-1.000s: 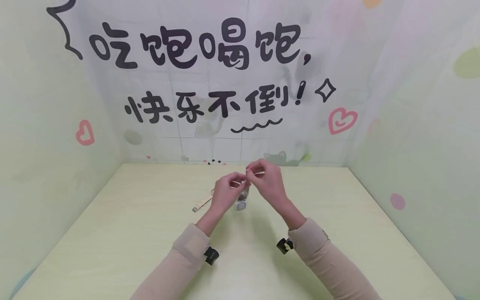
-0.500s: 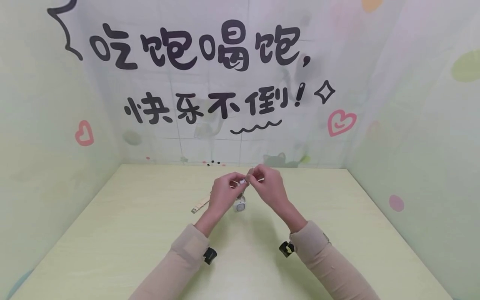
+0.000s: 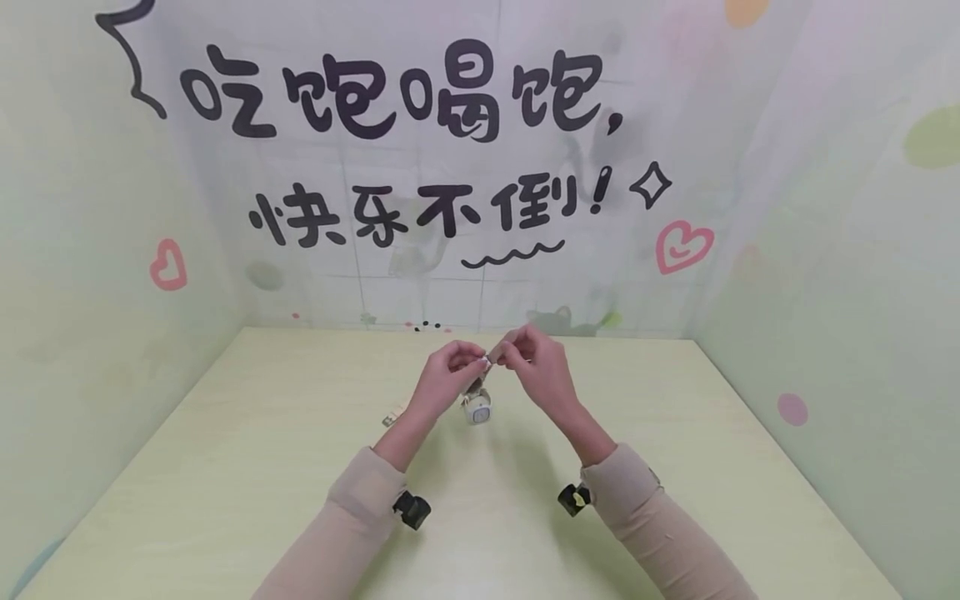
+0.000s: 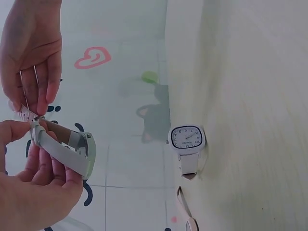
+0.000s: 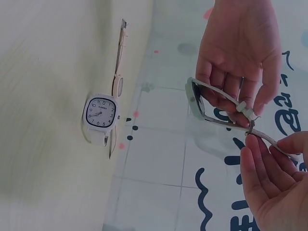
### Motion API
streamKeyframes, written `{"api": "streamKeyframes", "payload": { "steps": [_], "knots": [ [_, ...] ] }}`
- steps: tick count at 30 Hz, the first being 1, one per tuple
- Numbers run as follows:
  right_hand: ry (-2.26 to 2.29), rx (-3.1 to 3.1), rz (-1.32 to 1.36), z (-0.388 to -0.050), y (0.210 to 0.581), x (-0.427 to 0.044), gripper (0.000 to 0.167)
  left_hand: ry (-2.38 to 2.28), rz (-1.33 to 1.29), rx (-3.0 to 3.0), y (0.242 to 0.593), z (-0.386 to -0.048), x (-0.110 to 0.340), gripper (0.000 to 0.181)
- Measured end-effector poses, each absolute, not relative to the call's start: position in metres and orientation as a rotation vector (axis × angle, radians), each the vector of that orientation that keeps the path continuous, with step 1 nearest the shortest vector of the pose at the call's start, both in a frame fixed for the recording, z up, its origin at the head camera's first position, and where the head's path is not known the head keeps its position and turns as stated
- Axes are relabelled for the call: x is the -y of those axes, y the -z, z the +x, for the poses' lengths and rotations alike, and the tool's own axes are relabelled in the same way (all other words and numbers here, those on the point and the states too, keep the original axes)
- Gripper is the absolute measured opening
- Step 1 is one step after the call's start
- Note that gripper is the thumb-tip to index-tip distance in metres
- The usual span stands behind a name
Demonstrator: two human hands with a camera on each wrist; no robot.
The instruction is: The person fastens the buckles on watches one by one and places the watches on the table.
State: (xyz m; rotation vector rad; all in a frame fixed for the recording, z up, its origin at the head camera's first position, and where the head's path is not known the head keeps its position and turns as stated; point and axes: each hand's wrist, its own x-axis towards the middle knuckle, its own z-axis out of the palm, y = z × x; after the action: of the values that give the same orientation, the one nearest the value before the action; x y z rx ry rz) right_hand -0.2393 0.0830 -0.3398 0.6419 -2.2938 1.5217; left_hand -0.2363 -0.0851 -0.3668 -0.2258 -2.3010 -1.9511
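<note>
Above the table, my left hand (image 3: 448, 379) grips a wristwatch (image 4: 90, 154) with a pale case and white strap, near its buckle (image 5: 250, 126). The strap is bent into a loop, with the strap end through the buckle. Its free end is pinched between the thumb and fingers of my right hand (image 3: 543, 367), close against the left fingertips. In the head view the fingers hide most of this watch. Below the hands, a white square-faced watch (image 5: 100, 114) rests on the table.
A slim watch with a pale pink strap (image 5: 119, 53) lies on the table behind the white one, partly covered by my left arm in the head view. The table (image 3: 675, 467) meets a printed curtain (image 3: 315, 292) at the back and on both sides.
My left hand has turned and drawn slightly left, covering more of the pink strap. The right hand dipped, then rose slightly. The white watch on the table shows more fully below the hands.
</note>
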Motion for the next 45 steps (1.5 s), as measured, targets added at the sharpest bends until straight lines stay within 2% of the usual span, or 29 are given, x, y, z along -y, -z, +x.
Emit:
{"api": "streamKeyframes", "payload": {
  "steps": [20,35,45],
  "knots": [
    [-1.655,2.291,0.61,-0.237,0.344,-0.078,0.01,1.839,-0.128,2.327,0.366,-0.233,0.085,0.016],
    [-1.277,2.307,0.704,-0.233,0.348,-0.072,0.008,1.712,-0.096,2.349,0.364,-0.235,0.084,0.015],
    [-1.392,2.285,0.682,-0.234,0.351,-0.074,0.012,1.724,-0.163,2.348,0.358,-0.231,0.083,0.021]
  ]
}}
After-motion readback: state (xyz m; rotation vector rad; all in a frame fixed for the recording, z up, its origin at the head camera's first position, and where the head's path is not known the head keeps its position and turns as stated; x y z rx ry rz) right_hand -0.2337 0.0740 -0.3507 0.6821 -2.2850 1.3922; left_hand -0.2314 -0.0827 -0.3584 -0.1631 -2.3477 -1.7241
